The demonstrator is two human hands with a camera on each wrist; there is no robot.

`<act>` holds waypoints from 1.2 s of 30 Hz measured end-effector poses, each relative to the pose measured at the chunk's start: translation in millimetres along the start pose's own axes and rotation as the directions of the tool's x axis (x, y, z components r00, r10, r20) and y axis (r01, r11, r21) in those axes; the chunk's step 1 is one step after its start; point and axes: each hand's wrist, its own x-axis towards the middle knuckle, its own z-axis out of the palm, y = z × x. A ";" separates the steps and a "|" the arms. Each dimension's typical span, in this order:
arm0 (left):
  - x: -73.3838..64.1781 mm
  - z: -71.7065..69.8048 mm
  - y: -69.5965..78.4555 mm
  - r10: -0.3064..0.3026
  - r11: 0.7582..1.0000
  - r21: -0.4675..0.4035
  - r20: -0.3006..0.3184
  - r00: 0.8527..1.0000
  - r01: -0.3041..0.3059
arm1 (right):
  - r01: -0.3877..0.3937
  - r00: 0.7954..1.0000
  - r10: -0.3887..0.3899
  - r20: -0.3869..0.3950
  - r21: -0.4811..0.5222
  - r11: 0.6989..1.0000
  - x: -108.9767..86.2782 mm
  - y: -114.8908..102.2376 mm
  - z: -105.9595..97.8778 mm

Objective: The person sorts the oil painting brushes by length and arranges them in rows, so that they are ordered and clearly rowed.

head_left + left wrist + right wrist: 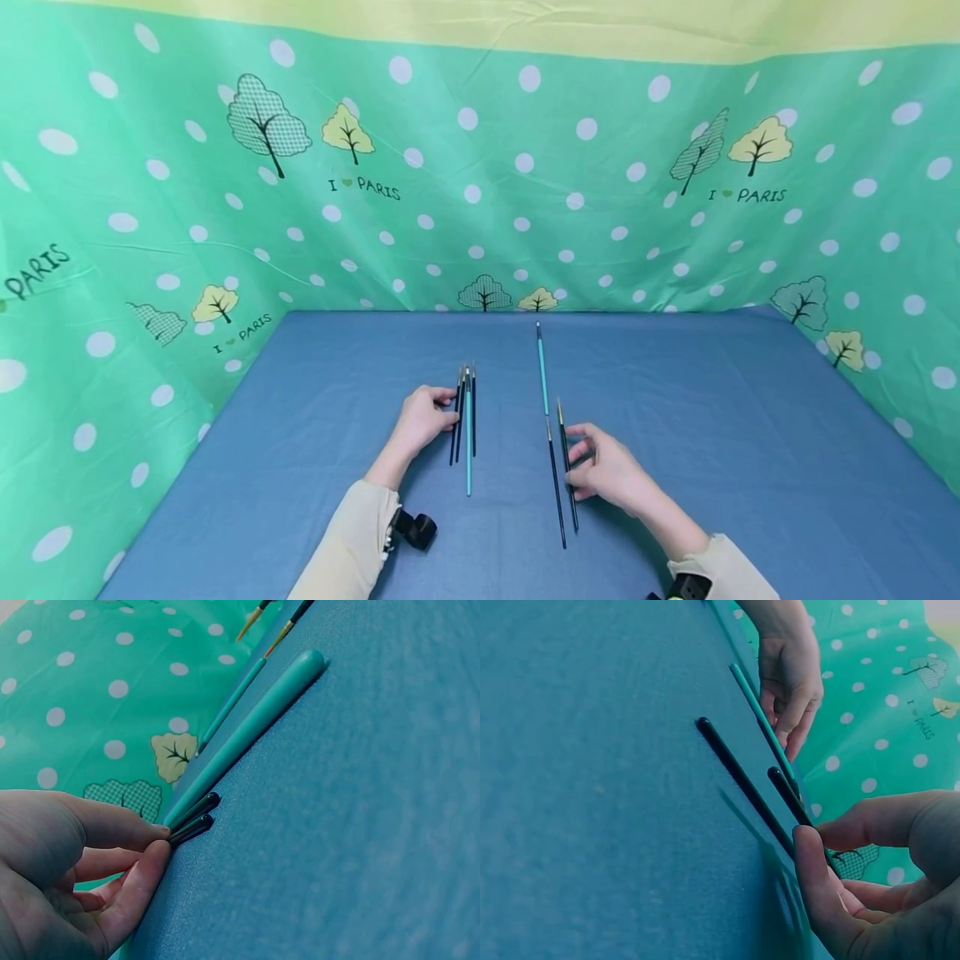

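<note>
Slim paintbrushes lie in two groups on a blue cloth. At the left, my left hand (422, 419) pinches the leftmost black paintbrush (452, 446) between thumb and finger. Beside it lie more black brushes (474, 429) and a teal paintbrush (469, 458). Its fingertips hide part of the black handles (196, 825) in the left wrist view. On the other side, my right hand (609, 468) pinches a black paintbrush with a gold ferrule (564, 433); its handle end (784, 789) shows in the right wrist view. A second black paintbrush (557, 492) lies just left of it.
Another teal paintbrush (543, 375) lies farther back, its lower end near the black brush's tip. The blue cloth (337, 358) covers the table. Green curtains (420, 192) with dots and trees stand along the back and sides.
</note>
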 end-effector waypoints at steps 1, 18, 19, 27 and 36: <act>0.0 0.0 0.3 0.000 1.000 0.002 -0.002 1.000 0.000 | -0.002 1.000 0.002 0.003 -0.003 1.000 -0.8 0.4 0.2; -0.2 1.0 -0.4 0.002 1.000 0.014 -0.008 1.000 -0.002 | -0.020 1.000 0.018 -0.026 -0.097 0.995 -7.0 8.0 6.3; -0.2 1.0 -0.5 0.001 1.000 0.014 -0.008 1.000 -0.001 | -0.023 0.999 0.020 -0.030 -0.110 0.994 -7.2 7.7 6.7; -2.2 0.9 0.0 0.013 1.000 0.017 -0.008 1.000 -0.013 | -0.036 0.997 0.023 -0.073 -0.176 0.984 -10.1 5.9 9.6; -1.6 0.4 0.7 0.003 1.000 0.014 -0.007 1.000 -0.003 | 0.000 0.997 -0.014 -0.077 -0.179 0.984 -11.5 7.4 11.4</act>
